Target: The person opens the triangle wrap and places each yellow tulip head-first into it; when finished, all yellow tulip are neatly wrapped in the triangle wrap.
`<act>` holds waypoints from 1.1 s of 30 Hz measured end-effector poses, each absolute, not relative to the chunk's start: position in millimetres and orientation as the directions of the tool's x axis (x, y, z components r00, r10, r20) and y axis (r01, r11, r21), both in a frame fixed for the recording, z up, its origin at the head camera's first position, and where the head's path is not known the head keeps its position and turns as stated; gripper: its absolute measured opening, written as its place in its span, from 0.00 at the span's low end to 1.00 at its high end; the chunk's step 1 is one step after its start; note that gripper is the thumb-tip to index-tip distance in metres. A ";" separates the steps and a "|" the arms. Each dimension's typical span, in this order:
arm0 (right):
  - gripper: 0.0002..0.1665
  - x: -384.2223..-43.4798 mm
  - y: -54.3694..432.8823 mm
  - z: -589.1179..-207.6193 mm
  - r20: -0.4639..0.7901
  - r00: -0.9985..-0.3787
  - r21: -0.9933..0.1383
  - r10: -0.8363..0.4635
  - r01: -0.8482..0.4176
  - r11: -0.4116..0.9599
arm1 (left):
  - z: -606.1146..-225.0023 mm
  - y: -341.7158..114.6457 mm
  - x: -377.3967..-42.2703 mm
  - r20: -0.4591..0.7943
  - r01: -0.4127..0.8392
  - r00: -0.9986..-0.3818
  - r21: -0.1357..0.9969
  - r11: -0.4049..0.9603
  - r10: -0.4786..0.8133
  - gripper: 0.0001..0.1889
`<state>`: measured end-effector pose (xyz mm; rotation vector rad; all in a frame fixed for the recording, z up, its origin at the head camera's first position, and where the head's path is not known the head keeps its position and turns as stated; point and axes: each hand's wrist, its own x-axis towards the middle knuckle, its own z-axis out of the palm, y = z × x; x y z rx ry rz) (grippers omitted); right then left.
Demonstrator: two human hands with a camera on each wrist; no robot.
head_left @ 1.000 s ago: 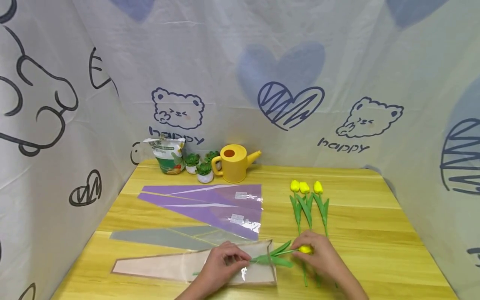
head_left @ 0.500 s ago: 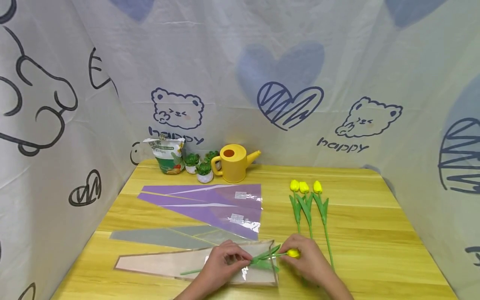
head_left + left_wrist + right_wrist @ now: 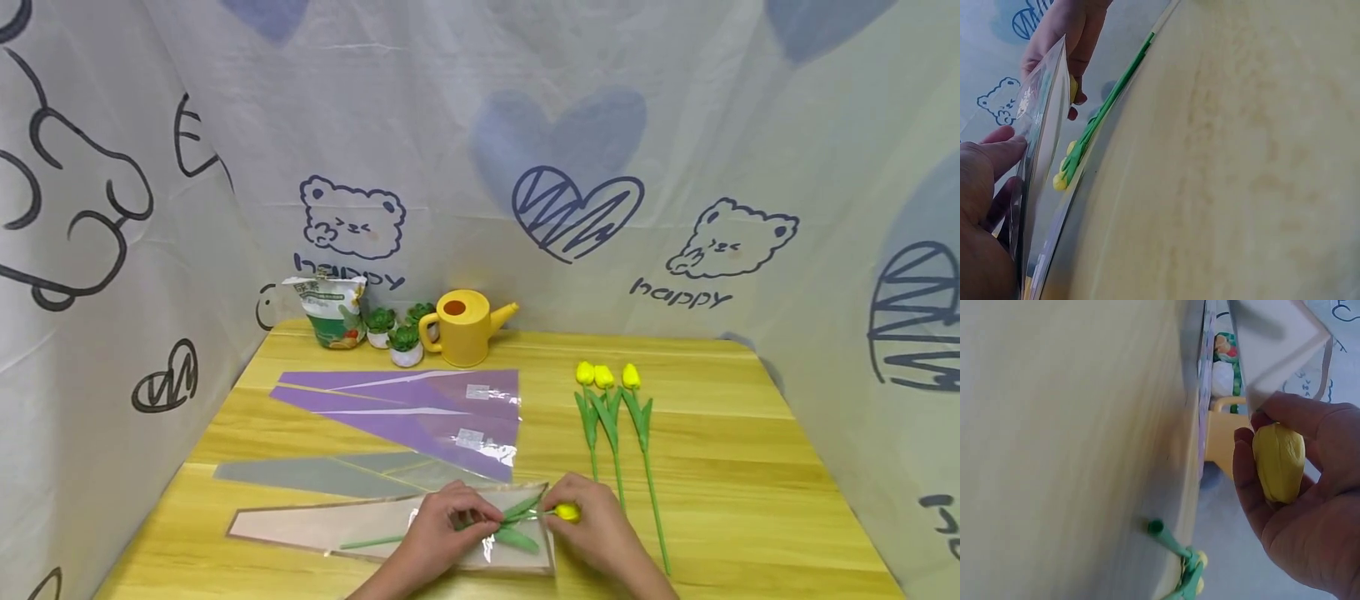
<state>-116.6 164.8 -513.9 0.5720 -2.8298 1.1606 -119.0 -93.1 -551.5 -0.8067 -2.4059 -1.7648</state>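
Note:
In the head view a yellow artificial tulip [image 3: 568, 512] lies lengthwise in a clear, brown-edged flower sleeve [image 3: 300, 533]. Its green leaves and stem show through the film, while the bloom is outside the wide right-hand mouth. My right hand [image 3: 592, 521] pinches the stem just under the bloom. The right wrist view has the yellow bloom [image 3: 1279, 462] cupped among the curled fingers. My left hand [image 3: 450, 529] pinches the sleeve near its mouth. In the left wrist view, thumb and fingers of the left hand [image 3: 991, 169] hold the film, its mouth spread apart.
Three more yellow tulips [image 3: 615, 433] lie to the right. Behind the clear sleeve are a grey sleeve [image 3: 300, 477] and purple sleeves [image 3: 405, 400]. Along the back stand a yellow watering can [image 3: 463, 333], small potted succulents [image 3: 406, 350] and a white-green bag [image 3: 330, 312].
My right hand has moved left, sliding the tulip deeper into the clear sleeve; its leaves are now inside and the stem reaches further left. The left hand has kept its hold.

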 end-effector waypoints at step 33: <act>0.14 -113.6 192.3 -508.1 -0.168 -0.970 -0.849 -0.173 0.054 0.526 | -556.6 -96.6 -123.2 0.360 0.441 -0.864 0.879 0.184 0.351 0.04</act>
